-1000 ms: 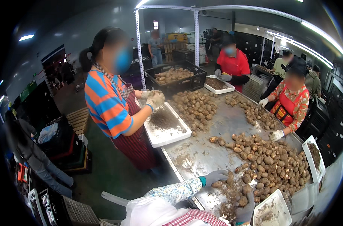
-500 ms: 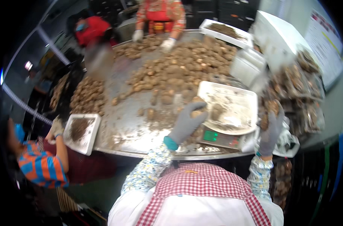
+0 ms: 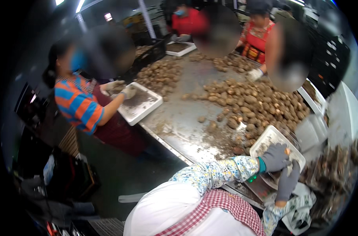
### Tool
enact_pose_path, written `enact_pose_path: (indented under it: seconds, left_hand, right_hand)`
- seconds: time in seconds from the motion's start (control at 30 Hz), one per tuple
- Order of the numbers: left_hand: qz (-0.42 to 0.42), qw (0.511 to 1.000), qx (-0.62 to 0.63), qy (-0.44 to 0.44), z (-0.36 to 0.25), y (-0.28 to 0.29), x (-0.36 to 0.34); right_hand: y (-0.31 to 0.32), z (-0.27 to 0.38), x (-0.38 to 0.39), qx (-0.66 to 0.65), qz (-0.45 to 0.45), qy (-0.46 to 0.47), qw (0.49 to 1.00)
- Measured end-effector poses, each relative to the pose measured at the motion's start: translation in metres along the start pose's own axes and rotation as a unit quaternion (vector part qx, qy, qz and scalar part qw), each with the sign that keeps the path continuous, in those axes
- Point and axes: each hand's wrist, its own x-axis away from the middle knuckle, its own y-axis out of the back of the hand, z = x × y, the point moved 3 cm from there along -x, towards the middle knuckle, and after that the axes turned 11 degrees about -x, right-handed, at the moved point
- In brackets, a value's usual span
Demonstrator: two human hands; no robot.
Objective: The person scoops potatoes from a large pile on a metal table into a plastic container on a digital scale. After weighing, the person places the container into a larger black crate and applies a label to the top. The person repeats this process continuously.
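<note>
Both my hands, in grey gloves, are over a white tray (image 3: 264, 138) with soil on its bottom. The tray rests on a scale (image 3: 262, 188) whose green display is partly behind my arm. My left hand (image 3: 275, 158) has its fingers curled, and a brown-orange tuber (image 3: 287, 151) shows at their tips. Just nearer, my right hand (image 3: 288, 181) is closed with its fingertips close to the left hand. A small pale bit shows at those fingertips, too blurred to name. A large heap of round brown tubers (image 3: 261, 102) lies beyond the tray.
Clear plastic boxes (image 3: 312, 129) stand right of the tray, by bagged tubers (image 3: 336, 169). At left, a co-worker in a striped shirt (image 3: 78, 104) handles a soil-covered white tray (image 3: 147, 105). Another person in red (image 3: 257, 37) reaches into the far heap. The metal table's edge (image 3: 167, 142) runs diagonally.
The view has swung left. My right hand has come from beside the bagged tubers to the tray, next to my left hand. My left hand has moved farther over the tray.
</note>
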Motion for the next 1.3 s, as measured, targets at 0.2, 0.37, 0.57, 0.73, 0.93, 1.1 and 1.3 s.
enact_pose_path:
  seconds: [0.2, 0.37, 0.57, 0.73, 0.93, 1.1, 1.3]
  left_hand:
    - [-0.110, 0.985, 0.123, 0.043, 0.074, 0.016, 0.029]
    - [-0.120, 0.950, 0.147, 0.249, 0.183, 0.004, 0.084]
    - [-0.137, 0.914, 0.040, 0.380, 0.255, -0.011, 0.174]
    - [-0.196, 0.860, 0.180, 0.435, 0.278, -0.005, 0.250]
    - [-0.188, 0.849, 0.108, 0.482, 0.284, 0.001, 0.262]
    - [-0.173, 0.910, -0.019, 0.375, 0.300, 0.007, 0.192]
    - [0.011, 0.931, -0.077, 0.355, 0.330, -0.003, 0.119]
  right_hand:
    - [-0.003, 0.011, 0.026, -0.322, -0.035, 0.054, 0.945]
    - [-0.041, 0.044, 0.043, -0.203, 0.063, 0.158, 0.964]
    - [-0.081, 0.102, 0.039, -0.211, 0.197, 0.233, 0.928]
    - [-0.092, 0.111, 0.049, -0.141, 0.274, 0.277, 0.910]
    - [-0.119, 0.100, 0.059, -0.180, 0.291, 0.196, 0.919]
    - [-0.137, 0.103, 0.063, -0.169, 0.332, 0.183, 0.910]
    - [-0.142, 0.094, 0.074, -0.150, 0.328, 0.209, 0.909]
